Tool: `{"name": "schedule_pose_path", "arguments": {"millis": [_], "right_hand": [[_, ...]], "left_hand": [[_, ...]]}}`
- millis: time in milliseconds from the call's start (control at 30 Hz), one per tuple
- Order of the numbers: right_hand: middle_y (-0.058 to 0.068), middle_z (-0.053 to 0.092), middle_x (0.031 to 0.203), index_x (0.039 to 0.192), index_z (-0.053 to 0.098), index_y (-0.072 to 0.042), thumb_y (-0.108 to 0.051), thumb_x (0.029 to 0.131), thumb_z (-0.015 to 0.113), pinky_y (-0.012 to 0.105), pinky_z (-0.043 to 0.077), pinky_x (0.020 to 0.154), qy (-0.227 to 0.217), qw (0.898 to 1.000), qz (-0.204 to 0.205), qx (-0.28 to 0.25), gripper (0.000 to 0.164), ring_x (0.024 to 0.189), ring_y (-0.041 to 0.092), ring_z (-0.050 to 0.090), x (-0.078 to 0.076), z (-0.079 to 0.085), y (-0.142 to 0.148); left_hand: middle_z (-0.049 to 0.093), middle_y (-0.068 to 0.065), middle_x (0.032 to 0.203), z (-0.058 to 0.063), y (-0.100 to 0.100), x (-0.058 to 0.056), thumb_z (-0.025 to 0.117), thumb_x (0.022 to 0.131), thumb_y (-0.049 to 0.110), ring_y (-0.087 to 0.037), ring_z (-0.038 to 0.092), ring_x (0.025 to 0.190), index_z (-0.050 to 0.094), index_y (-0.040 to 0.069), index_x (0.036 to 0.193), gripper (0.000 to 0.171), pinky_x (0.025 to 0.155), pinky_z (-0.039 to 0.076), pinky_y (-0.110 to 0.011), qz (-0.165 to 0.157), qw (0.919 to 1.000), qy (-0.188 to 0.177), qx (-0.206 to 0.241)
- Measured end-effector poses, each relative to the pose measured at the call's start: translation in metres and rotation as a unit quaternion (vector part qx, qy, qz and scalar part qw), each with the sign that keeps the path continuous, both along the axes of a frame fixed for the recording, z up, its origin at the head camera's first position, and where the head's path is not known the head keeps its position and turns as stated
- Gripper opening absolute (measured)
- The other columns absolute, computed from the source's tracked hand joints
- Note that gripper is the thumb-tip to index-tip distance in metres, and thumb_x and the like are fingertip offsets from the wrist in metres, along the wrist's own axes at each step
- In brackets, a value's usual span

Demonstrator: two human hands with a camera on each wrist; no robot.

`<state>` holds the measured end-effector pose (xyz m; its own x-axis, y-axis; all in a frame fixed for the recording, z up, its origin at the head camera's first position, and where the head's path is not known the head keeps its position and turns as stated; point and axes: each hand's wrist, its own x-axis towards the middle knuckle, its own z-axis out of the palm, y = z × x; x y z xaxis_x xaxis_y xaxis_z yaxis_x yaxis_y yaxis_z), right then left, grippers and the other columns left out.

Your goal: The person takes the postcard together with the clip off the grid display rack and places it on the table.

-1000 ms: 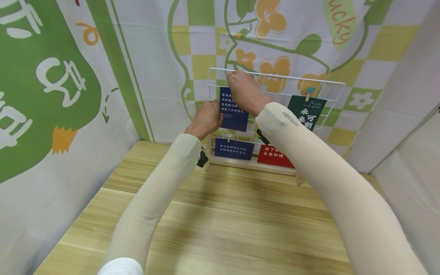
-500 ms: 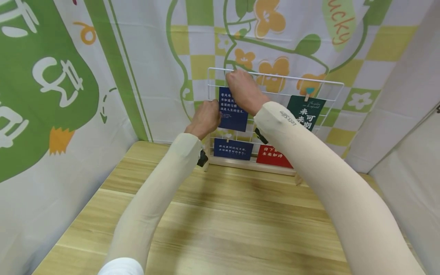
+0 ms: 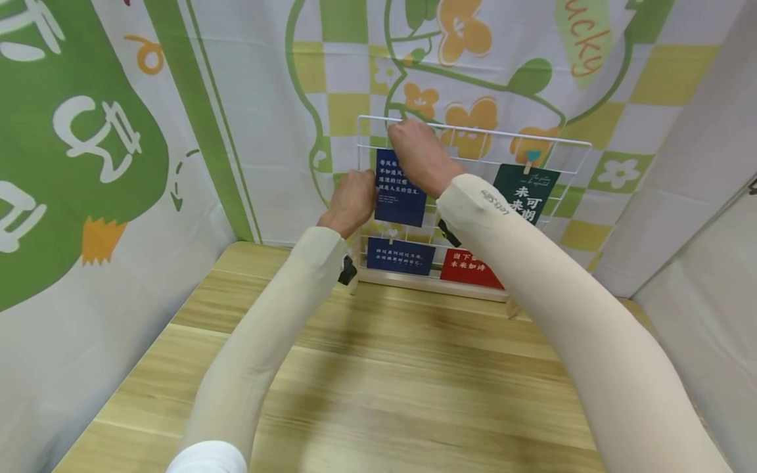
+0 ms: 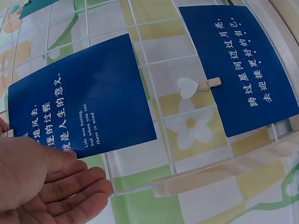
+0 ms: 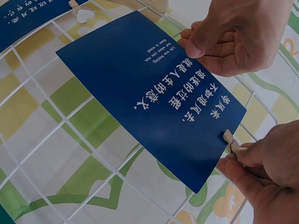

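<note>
My left hand [image 3: 351, 200] pinches the left edge of an upright dark blue card [image 3: 399, 203] with white writing. In the right wrist view, the left thumb [image 5: 198, 46] lies on the card's face and the fingers go behind its edge. My right hand [image 3: 422, 154] holds a small wooden clothespin [image 5: 231, 142] between thumb and fingers. The clothespin sits over the card's top edge, at the wire grid [image 3: 473, 130]. In the head view, the right hand covers the clothespin and the card's upper right corner.
A wide blue card [image 3: 401, 256] hangs lower on the grid by a clothespin with a white heart [image 4: 188, 87]. A red card [image 3: 470, 268] is beside it. A green card [image 3: 526, 190] hangs at the right. The grid's wooden base [image 3: 432, 284] stands on the wooden table [image 3: 378, 381].
Both hands stay at the blue card with almost no movement. The left hand has shifted very slightly. The head view has drifted a little.
</note>
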<state>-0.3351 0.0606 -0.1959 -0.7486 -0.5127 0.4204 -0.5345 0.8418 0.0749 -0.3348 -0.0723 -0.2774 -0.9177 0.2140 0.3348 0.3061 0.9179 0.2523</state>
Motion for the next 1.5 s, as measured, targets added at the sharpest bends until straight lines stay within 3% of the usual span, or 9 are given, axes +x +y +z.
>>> {"name": "schedule_pose_path", "arguments": {"millis": [300,500,700,900,1100,1367,1500], "right_hand": [[0.019,0.065,0.087,0.088,0.061,0.004,0.011,0.087,0.038,0.038,0.052,0.075,0.005,1.000,0.002,-0.007,0.025,0.083,0.030,0.063,-0.001,0.002,0.001],[0.018,0.065,0.086,0.089,0.062,0.004,0.009,0.089,0.037,0.037,0.052,0.070,0.004,1.000,0.002,-0.011,0.025,0.079,0.028,0.063,-0.002,0.002,0.001],[0.014,0.062,0.077,0.086,0.061,0.003,0.009,0.090,0.035,0.034,0.048,0.061,-0.003,1.000,-0.004,-0.017,0.027,0.066,0.022,0.054,-0.002,0.003,0.000],[0.010,0.057,0.072,0.086,0.061,0.002,0.009,0.090,0.032,0.030,0.045,0.059,-0.019,0.999,-0.007,-0.026,0.030,0.063,0.019,0.050,-0.001,0.005,-0.001],[0.012,0.060,0.075,0.086,0.063,0.003,0.012,0.086,0.033,0.032,0.047,0.063,-0.026,0.999,-0.005,-0.041,0.031,0.066,0.019,0.049,-0.001,0.007,-0.001],[0.008,0.056,0.068,0.086,0.067,0.002,0.016,0.082,0.034,0.027,0.040,0.056,-0.037,0.997,-0.005,-0.069,0.036,0.061,0.017,0.043,0.002,0.010,-0.001],[0.004,0.042,0.058,0.071,0.061,-0.002,0.019,0.075,0.033,0.026,0.033,0.051,-0.029,0.997,0.000,-0.069,0.035,0.056,0.016,0.034,0.002,0.011,-0.001]], "left_hand": [[0.064,-0.017,0.083,0.004,-0.001,-0.003,0.049,0.093,0.014,-0.030,0.063,0.074,0.059,0.000,0.087,0.018,0.064,0.052,-0.039,-0.008,0.9996,0.024,-0.009],[0.066,-0.015,0.085,0.005,-0.002,-0.005,0.051,0.093,0.017,-0.029,0.064,0.079,0.061,0.001,0.087,0.019,0.068,0.052,-0.038,-0.007,0.9998,0.020,-0.004],[0.067,-0.013,0.081,0.005,-0.004,-0.006,0.052,0.093,0.017,-0.025,0.062,0.073,0.064,0.003,0.084,0.021,0.063,0.050,-0.035,-0.011,0.9996,0.021,0.012],[0.068,-0.011,0.081,0.004,-0.004,-0.007,0.053,0.093,0.018,-0.023,0.062,0.070,0.066,0.003,0.086,0.021,0.059,0.048,-0.033,-0.011,0.9995,0.022,0.019],[0.069,-0.011,0.083,0.003,-0.005,-0.007,0.053,0.093,0.017,-0.022,0.061,0.069,0.066,0.003,0.086,0.020,0.058,0.047,-0.032,-0.015,0.9993,0.027,0.022],[0.068,-0.011,0.082,0.002,-0.005,-0.007,0.052,0.094,0.017,-0.022,0.060,0.068,0.065,0.004,0.084,0.021,0.059,0.048,-0.033,-0.013,0.9992,0.021,0.032],[0.068,-0.010,0.082,0.001,-0.005,-0.008,0.053,0.093,0.018,-0.022,0.061,0.069,0.067,0.004,0.085,0.021,0.060,0.048,-0.033,-0.010,0.9991,0.022,0.034]]}}
